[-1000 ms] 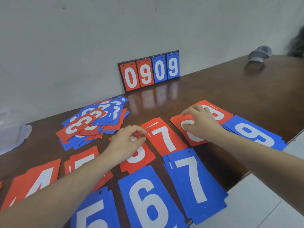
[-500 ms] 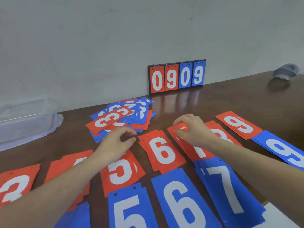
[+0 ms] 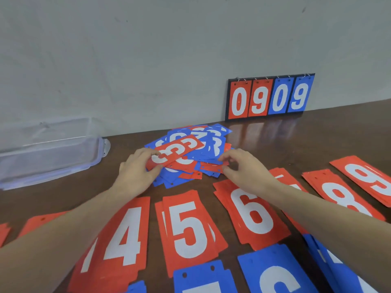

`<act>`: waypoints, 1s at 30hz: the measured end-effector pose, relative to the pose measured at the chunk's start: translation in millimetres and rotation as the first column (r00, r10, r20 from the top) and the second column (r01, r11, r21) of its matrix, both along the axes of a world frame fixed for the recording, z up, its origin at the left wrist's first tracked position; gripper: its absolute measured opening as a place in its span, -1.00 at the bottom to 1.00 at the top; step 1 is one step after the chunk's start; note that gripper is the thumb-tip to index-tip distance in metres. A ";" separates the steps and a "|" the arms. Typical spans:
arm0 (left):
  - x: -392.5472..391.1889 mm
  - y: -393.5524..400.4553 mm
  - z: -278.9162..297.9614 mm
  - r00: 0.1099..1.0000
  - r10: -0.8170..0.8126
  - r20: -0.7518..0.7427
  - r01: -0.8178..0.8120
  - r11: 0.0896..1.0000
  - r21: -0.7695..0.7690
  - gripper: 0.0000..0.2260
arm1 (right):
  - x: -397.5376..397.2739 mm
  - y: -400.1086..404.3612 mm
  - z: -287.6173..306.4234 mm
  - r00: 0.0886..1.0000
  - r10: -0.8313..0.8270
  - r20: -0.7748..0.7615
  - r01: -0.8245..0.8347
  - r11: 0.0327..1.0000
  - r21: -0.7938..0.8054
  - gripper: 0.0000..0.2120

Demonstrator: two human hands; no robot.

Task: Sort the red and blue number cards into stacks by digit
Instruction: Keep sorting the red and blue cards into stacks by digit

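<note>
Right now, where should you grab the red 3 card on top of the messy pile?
Probably by its near left end, coming from the left. The red 3 card lies flat on top of the pile, that end sticking out, where the left hand already pinches it.

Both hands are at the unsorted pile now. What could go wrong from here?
1. The left hand pinches the red 3 card lying atop the loose mixed pile; lifting it may drag neighbouring cards along.
2. The right forearm hangs over the red 6 stack and could skew it when drawing back.
3. The right hand may grab several overlapped cards together.
</note>
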State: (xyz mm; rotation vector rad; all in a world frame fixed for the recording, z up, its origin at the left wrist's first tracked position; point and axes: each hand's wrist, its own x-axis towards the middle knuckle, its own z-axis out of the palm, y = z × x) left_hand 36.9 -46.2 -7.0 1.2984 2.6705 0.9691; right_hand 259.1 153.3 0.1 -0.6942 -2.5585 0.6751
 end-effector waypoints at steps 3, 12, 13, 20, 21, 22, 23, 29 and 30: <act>-15.4 4.8 -3.2 0.998 -0.060 -0.024 0.057 0.992 -0.117 -0.59 | -16.8 2.5 -0.1 1.000 0.017 0.000 -0.017 1.000 -0.006 -0.76; -20.6 4.0 -11.9 0.997 -0.030 -0.065 0.026 0.998 -0.056 -0.62 | -64.9 15.7 5.4 0.998 0.060 -0.028 -0.060 0.998 0.007 -0.71; -21.1 4.6 -12.1 0.998 -0.020 -0.052 0.018 0.999 -0.042 -0.63 | -71.0 18.4 5.6 0.998 0.059 -0.037 -0.059 0.998 -0.004 -0.71; -20.4 3.3 -13.5 0.995 -0.033 -0.090 0.021 0.992 -0.128 -0.47 | -107.1 27.0 5.7 0.985 0.140 0.105 -0.144 0.989 0.029 -0.59; -20.7 3.5 -13.5 0.996 -0.032 -0.088 0.021 0.992 -0.123 -0.48 | -110.1 26.7 4.7 0.974 0.170 0.150 -0.177 0.984 0.035 -0.58; -20.7 3.5 -13.2 0.996 -0.030 -0.089 0.020 0.993 -0.114 -0.49 | -111.7 26.4 3.2 0.963 0.188 0.195 -0.202 0.978 0.049 -0.57; -20.7 3.6 -12.8 0.996 -0.028 -0.089 0.018 0.994 -0.107 -0.50 | -112.1 26.0 2.2 0.953 0.187 0.238 -0.207 0.976 0.062 -0.56; -21.4 2.7 -14.9 0.996 -0.027 -0.082 0.020 0.996 -0.086 -0.57 | -103.6 38.2 0.4 0.961 0.084 0.264 -0.128 0.979 0.156 -0.54; -21.4 2.1 -14.8 0.996 -0.032 -0.087 0.025 0.996 -0.086 -0.59 | -100.9 41.8 0.3 0.967 0.069 0.246 -0.107 0.983 0.146 -0.53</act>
